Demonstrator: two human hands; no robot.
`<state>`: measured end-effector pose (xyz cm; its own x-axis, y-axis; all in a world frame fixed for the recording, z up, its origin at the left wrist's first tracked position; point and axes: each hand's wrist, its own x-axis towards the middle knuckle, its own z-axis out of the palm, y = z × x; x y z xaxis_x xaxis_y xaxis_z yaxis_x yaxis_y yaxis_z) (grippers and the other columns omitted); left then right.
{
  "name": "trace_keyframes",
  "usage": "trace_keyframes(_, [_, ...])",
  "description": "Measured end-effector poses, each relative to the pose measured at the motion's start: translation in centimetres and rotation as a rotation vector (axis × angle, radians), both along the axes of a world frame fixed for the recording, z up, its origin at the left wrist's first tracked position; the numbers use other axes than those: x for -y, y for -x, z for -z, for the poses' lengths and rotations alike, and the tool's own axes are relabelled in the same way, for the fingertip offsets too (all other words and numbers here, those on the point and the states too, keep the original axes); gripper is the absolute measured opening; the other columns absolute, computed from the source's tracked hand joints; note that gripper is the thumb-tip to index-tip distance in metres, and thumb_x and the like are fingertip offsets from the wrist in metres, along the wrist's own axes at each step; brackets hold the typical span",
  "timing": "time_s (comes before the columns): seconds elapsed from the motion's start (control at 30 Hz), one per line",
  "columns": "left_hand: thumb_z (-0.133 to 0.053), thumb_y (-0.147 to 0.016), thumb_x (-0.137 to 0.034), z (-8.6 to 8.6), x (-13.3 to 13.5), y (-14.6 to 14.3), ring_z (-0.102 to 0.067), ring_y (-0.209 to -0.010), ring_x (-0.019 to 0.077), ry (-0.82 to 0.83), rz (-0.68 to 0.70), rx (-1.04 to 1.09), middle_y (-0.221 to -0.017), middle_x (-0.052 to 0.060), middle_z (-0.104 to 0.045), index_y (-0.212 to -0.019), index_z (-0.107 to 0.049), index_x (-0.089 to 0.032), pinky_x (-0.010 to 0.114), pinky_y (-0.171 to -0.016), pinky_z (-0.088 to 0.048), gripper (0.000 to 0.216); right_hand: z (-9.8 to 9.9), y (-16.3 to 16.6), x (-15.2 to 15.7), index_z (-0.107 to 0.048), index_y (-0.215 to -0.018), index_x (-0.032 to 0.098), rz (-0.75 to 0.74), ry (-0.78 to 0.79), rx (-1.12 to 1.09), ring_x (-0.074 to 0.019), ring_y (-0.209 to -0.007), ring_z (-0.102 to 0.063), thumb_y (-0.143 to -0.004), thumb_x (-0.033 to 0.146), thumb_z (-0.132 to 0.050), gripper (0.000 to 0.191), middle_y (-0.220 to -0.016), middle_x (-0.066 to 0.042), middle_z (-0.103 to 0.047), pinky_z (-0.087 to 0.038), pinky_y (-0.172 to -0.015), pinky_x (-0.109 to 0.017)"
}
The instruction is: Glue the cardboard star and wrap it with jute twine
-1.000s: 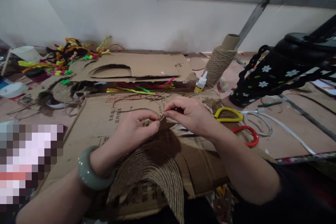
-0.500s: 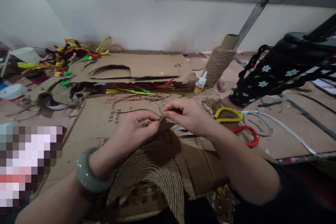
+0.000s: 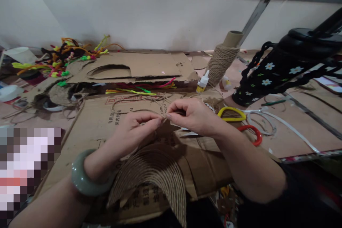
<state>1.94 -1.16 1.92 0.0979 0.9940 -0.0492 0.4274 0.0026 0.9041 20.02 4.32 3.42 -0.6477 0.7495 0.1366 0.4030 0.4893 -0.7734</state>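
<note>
My left hand (image 3: 133,128) and my right hand (image 3: 192,115) meet fingertip to fingertip over a flat cardboard sheet (image 3: 88,124). Each pinches a thin brown strand of twine (image 3: 165,118) where the tips come together; its end is too small to make out. Below my hands lies a crescent-shaped piece covered in curved rows of twine (image 3: 160,164). Scissors with one yellow and one red handle (image 3: 232,114) lie beside my right wrist, their blades partly hidden under that hand. Loose twine curls on the cardboard behind my fingers.
A twine spool (image 3: 223,58) and a small white glue bottle (image 3: 203,82) stand behind. To the right is a black flowered tumbler (image 3: 278,71). Cut cardboard (image 3: 152,62) and colourful pipe cleaners (image 3: 72,53) fill the back left. White tape (image 3: 291,128) curls at right.
Both hands keep their pinch on the twine, the fingertips now a little closer together. My left hand's fingers have straightened somewhat. The whole view has shifted slightly.
</note>
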Motion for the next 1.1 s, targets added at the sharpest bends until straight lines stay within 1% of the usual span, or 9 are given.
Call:
trace_keyframes(0.1, [-0.057, -0.077, -0.040, 0.2, -0.1, 0.2, -0.062, -0.073, 0.0181, -0.003, 0.038, 0.049, -0.074, 0.004, -0.069, -0.075, -0.073, -0.020, 0.024, -0.059, -0.046, 0.025, 0.0, 0.0, 0.0, -0.062, -0.071, 0.013, -0.028, -0.003, 0.016, -0.0042, -0.053, -0.043, -0.075, 0.017, -0.053, 0.010, -0.059, 0.005, -0.053, -0.032, -0.049, -0.017])
trace_keyframes(0.23, [-0.061, -0.072, -0.037, 0.2, -0.3, 0.2, -0.060, -0.065, 0.0177, 0.060, 0.044, 0.048, -0.064, 0.004, -0.066, -0.074, -0.072, -0.018, 0.026, -0.057, -0.045, 0.022, 0.0, 0.1, 0.2, -0.063, -0.072, 0.013, -0.065, -0.015, 0.037, -0.0038, -0.051, -0.042, -0.076, 0.018, -0.054, 0.011, -0.057, 0.005, -0.052, -0.031, -0.048, -0.016])
trace_keyframes(0.4, [-0.061, -0.069, -0.033, -0.1, -0.3, 0.2, -0.058, -0.066, 0.0176, 0.072, 0.100, 0.047, -0.072, 0.005, -0.068, -0.074, -0.072, -0.017, 0.027, -0.059, -0.043, 0.020, 0.0, 0.1, 0.4, -0.064, -0.074, 0.014, -0.087, -0.035, 0.060, -0.0042, -0.052, -0.044, -0.077, 0.016, -0.054, 0.011, -0.059, 0.004, -0.056, -0.032, -0.050, -0.017])
trace_keyframes(0.47, [-0.060, -0.069, -0.032, -0.2, -0.3, 0.2, -0.057, -0.065, 0.0168, 0.083, 0.115, 0.051, -0.069, 0.005, -0.067, -0.072, -0.072, -0.017, 0.026, -0.058, -0.042, 0.019, 0.0, 0.1, 0.5, -0.065, -0.075, 0.014, -0.092, -0.067, 0.088, -0.0051, -0.054, -0.047, -0.078, 0.017, -0.054, 0.011, -0.061, 0.003, -0.059, -0.033, -0.052, -0.018])
trace_keyframes(0.57, [-0.059, -0.070, -0.031, -0.1, -0.4, 0.2, -0.055, -0.062, 0.0155, 0.091, 0.120, 0.077, -0.067, 0.004, -0.066, -0.069, -0.072, -0.017, 0.025, -0.055, -0.041, 0.018, 0.0, 0.1, 0.6, -0.065, -0.077, 0.015, -0.084, -0.164, 0.113, -0.0074, -0.061, -0.053, -0.082, 0.020, -0.055, 0.013, -0.067, 0.001, -0.063, -0.037, -0.057, -0.020])
trace_keyframes(0.7, [-0.063, -0.070, -0.030, 0.3, -0.6, 0.2, -0.054, -0.059, 0.0132, 0.048, 0.003, 0.132, -0.066, 0.002, -0.067, -0.073, -0.073, -0.017, 0.023, -0.054, -0.041, 0.017, 0.3, 0.0, 0.5, -0.066, -0.095, 0.016, -0.068, -0.302, 0.081, -0.0120, -0.078, -0.060, -0.089, 0.028, -0.048, 0.022, -0.087, -0.003, -0.069, -0.042, -0.069, -0.024])
trace_keyframes(0.8, [-0.065, -0.070, -0.028, 0.5, -0.7, 0.3, -0.055, -0.058, 0.0119, -0.017, -0.063, 0.185, -0.065, 0.000, -0.067, -0.071, -0.072, -0.018, 0.022, -0.056, -0.042, 0.012, 0.7, -0.3, 0.5, -0.063, -0.103, 0.015, 0.013, -0.401, 0.065, -0.0148, -0.085, -0.062, -0.089, 0.028, -0.049, 0.024, -0.096, -0.006, -0.069, -0.045, -0.074, -0.027])
trace_keyframes(0.97, [-0.067, -0.072, -0.028, 0.7, -0.8, 0.6, -0.057, -0.062, 0.0126, -0.073, -0.114, 0.273, -0.067, 0.000, -0.067, -0.071, -0.072, -0.019, 0.023, -0.060, -0.046, 0.010, 1.2, -0.2, 0.6, -0.065, -0.099, 0.015, 0.068, -0.585, 0.010, -0.0144, -0.083, -0.062, -0.089, 0.023, -0.047, 0.021, -0.091, -0.006, -0.069, -0.047, -0.076, -0.027])
trace_keyframes(1.1, [-0.067, -0.073, -0.029, 1.1, -0.7, 0.7, -0.057, -0.063, 0.0128, -0.121, -0.140, 0.303, -0.068, 0.001, -0.067, -0.073, -0.071, -0.019, 0.024, -0.061, -0.047, 0.011, 1.3, 0.4, 1.2, -0.066, -0.097, 0.013, 0.076, -0.696, -0.031, -0.0122, -0.075, -0.061, -0.089, 0.021, -0.048, 0.022, -0.084, -0.005, -0.069, -0.047, -0.070, -0.024])
